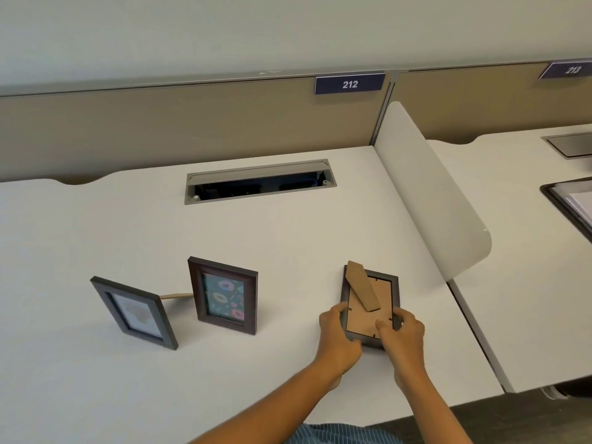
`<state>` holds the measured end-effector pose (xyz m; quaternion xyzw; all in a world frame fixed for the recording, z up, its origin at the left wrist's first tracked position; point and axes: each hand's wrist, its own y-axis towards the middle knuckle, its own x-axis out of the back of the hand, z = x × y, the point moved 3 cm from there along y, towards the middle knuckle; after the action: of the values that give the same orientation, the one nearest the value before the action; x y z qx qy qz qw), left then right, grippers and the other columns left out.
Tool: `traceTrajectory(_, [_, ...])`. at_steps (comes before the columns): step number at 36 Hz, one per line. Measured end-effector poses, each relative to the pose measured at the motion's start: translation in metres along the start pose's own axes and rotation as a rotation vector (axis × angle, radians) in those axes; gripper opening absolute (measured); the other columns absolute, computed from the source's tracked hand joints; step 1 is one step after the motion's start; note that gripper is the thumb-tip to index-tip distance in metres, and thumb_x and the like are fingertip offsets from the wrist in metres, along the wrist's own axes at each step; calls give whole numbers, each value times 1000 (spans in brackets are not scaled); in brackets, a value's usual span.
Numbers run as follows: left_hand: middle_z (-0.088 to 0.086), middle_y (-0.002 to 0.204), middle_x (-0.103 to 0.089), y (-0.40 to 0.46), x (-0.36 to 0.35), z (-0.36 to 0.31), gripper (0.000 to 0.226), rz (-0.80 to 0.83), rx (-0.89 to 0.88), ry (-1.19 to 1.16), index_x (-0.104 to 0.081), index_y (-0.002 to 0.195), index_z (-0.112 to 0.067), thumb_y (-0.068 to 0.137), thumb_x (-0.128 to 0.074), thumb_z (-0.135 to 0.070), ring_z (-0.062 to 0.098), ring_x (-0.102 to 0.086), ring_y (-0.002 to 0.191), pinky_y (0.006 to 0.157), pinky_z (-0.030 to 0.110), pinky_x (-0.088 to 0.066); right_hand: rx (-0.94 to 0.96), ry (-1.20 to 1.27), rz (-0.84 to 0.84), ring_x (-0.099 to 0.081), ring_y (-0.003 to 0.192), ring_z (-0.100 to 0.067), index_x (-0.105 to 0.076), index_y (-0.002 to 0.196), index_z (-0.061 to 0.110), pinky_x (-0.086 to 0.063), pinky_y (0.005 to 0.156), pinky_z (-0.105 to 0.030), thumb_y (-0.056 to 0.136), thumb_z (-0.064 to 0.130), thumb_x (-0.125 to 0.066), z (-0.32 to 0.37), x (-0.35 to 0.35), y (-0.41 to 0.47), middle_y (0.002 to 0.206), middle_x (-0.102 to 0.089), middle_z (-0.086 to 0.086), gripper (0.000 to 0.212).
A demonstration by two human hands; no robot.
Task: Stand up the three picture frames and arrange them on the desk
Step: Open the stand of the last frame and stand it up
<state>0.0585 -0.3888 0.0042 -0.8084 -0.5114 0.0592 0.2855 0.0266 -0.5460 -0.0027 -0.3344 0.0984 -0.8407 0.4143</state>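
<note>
Two picture frames stand upright on the white desk (288, 238). The grey-black frame (134, 312) is at the left, with its cardboard prop showing behind it. The dark red-brown frame (224, 296) with a floral picture stands to its right. A third dark frame (371, 302) is further right, its brown cardboard back facing me and its easel leg (362, 286) swung out. My left hand (336, 334) grips its lower left edge. My right hand (400, 338) grips its lower right corner, thumb on the backing.
An open cable tray (259, 181) is set into the desk at the back. A white rounded divider panel (429, 193) borders the desk on the right. The neighbouring desk holds a dark tray with papers (573, 206). A tan partition (192, 123) runs behind.
</note>
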Motion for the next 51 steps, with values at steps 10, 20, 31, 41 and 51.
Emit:
traceTrajectory(10, [-2, 134, -47, -7, 24, -16, 61, -131, -206, 222, -57, 143, -19, 87, -79, -5, 13, -55, 120, 87, -8, -37, 235, -96, 11, -58, 130, -30, -63, 142, 10, -54, 105, -42, 97, 34, -81, 26, 19, -14, 143, -55, -10, 54])
traceTrajectory(20, [-13, 95, -77, -22, 63, -69, 24, -181, -349, 151, -79, 106, -27, 91, -75, -9, 7, -72, 85, 82, 14, -57, 497, -43, 62, -74, 102, -9, -72, 124, 18, -58, 83, -12, 77, 43, -94, 58, 41, -30, 116, -73, 6, 57])
traceTrajectory(31, [-4, 81, -79, -46, 105, -127, 32, -181, -246, 28, -74, 92, -14, 95, -68, -45, 8, -75, 76, 60, 19, -56, 476, 95, 67, -73, 83, -5, -75, 97, 23, -59, 60, -15, 93, 45, -73, 102, 64, -44, 84, -78, 16, 22])
traceTrajectory(41, [3, 93, -80, -56, 131, -152, 35, -154, -167, -251, -72, 98, -16, 100, -58, -48, 13, -75, 84, 69, 21, -53, 296, 284, 334, -84, 87, -22, -77, 101, 12, -63, 72, -27, 91, 58, -53, 129, 54, -84, 89, -85, 0, 53])
traceTrajectory(51, [1, 95, -80, -64, 136, -154, 37, -161, -199, -245, -71, 107, -15, 100, -56, -48, 11, -73, 84, 62, 15, -50, 135, 382, 430, -84, 100, -30, -77, 120, 20, -62, 101, -58, 90, 69, -45, 135, 44, -100, 108, -86, -6, 65])
